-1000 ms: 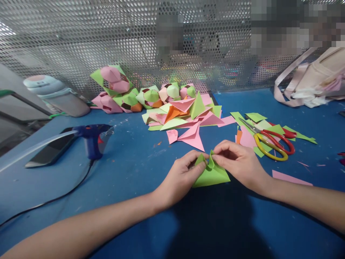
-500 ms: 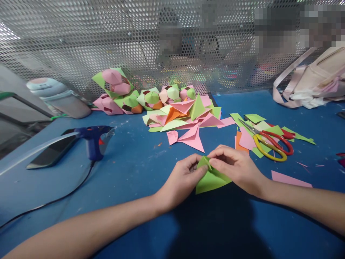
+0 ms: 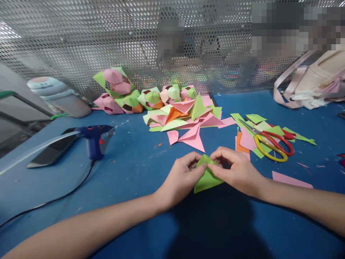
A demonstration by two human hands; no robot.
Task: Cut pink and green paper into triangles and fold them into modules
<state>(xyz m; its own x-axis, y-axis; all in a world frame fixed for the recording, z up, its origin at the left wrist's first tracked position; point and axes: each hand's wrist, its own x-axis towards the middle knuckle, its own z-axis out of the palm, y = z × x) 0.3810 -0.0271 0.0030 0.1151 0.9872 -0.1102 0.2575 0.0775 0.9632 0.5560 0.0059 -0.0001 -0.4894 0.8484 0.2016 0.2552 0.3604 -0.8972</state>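
Observation:
A folded piece of green paper (image 3: 208, 181) is pinched between my two hands over the blue table. My left hand (image 3: 184, 176) grips its left side, thumb on top and fingers behind. From the other side my right hand (image 3: 235, 167) holds it near the upper edge, thumb close to the left thumb. The fingertips behind the paper are partly hidden. Just beyond my hands lie a folded pink paper piece (image 3: 194, 138) and a pile of pink, green and orange paper pieces (image 3: 178, 122).
Scissors with red and yellow handles (image 3: 272, 149) rest on paper scraps at right. A blue glue gun (image 3: 94, 142) and a dark phone (image 3: 54, 151) lie left, near a bottle (image 3: 60, 97). Folded paper shapes (image 3: 114, 86) line the perforated metal panel (image 3: 134, 54). A bag (image 3: 320, 75) stands far right.
My right thumb has shifted slightly down and left, and the top of the green paper looks flatter, with its peak showing between my hands. Both hands keep hold of it.

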